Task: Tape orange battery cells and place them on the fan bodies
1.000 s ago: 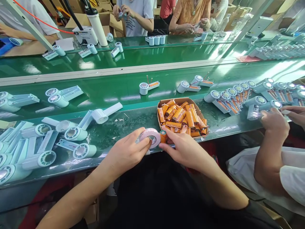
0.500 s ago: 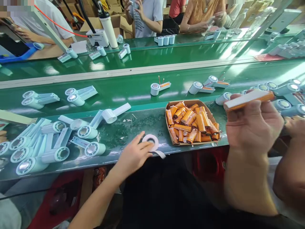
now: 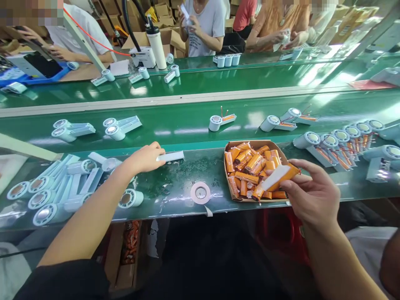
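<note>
My left hand [image 3: 145,158] is closed over a light-blue fan housing [image 3: 174,156]; its flat handle sticks out to the right, and the round head is hidden by my fingers. My right hand [image 3: 315,196] grips an orange-wrapped battery pack [image 3: 290,171] with a white strip of tape [image 3: 275,176] along its face. That pack is held over the right side of a cardboard tray [image 3: 230,195] heaped with orange battery packs [image 3: 246,177]. Between my hands a roll of white tape [image 3: 204,186] lies flat, its loose end hanging over the table's front edge.
More light-blue housings [image 3: 40,199] crowd the left of the table. Housings with orange packs and wires [image 3: 329,141] stand in a row at right. A green conveyor belt [image 3: 178,112] runs behind, carrying several housings. Co-workers [image 3: 206,25] are across the line; another person's arm shows lower right.
My left hand has left the tape roll and moved left and away from me onto a fan housing. My right hand has lowered the taped battery pack leftward toward the tray.
</note>
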Demonstrator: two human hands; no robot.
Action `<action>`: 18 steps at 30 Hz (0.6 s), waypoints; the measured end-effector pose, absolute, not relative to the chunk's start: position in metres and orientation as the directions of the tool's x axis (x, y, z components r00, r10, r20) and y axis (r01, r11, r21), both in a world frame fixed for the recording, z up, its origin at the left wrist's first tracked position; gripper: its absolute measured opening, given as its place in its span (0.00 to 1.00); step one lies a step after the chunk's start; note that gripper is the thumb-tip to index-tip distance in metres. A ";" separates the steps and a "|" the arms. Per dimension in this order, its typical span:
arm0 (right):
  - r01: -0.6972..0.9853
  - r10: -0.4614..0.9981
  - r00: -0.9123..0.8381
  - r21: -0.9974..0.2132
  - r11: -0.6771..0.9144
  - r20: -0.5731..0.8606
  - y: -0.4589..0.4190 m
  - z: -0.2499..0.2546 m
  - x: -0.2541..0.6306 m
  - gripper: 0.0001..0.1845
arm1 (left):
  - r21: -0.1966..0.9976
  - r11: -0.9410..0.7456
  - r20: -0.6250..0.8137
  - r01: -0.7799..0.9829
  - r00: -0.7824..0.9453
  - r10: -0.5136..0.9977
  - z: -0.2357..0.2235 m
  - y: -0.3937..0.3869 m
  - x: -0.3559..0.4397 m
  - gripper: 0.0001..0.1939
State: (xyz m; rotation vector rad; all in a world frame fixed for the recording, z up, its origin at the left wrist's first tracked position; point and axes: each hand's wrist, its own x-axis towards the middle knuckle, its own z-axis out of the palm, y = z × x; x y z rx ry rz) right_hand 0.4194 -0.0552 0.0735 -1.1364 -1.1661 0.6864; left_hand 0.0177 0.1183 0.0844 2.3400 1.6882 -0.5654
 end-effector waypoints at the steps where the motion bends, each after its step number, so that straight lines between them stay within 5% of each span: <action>1: 0.141 0.891 0.302 -0.941 0.309 0.338 -0.059 0.070 0.426 0.23 | -0.049 -0.364 -0.421 0.930 0.311 0.852 0.084 0.115 0.019 0.20; 6: 0.186 0.907 0.314 -0.955 0.232 0.282 -0.063 0.071 0.447 0.23 | -0.094 -0.478 -0.475 0.873 0.382 0.793 0.086 0.108 0.036 0.11; 10: 0.185 0.932 0.209 -0.948 0.259 0.295 -0.019 0.093 0.434 0.26 | -0.122 -0.493 -0.286 0.861 0.445 0.848 0.087 0.149 0.065 0.12; 15: 0.202 0.967 -0.078 -0.946 0.255 0.244 0.085 0.111 0.383 0.28 | 0.001 -0.565 -0.231 0.825 0.550 0.802 0.072 0.217 0.105 0.11; 18: 0.388 0.956 -0.227 -0.883 0.265 0.187 0.149 0.105 0.356 0.24 | 0.118 -0.581 -0.247 0.806 0.590 0.769 0.061 0.241 0.115 0.06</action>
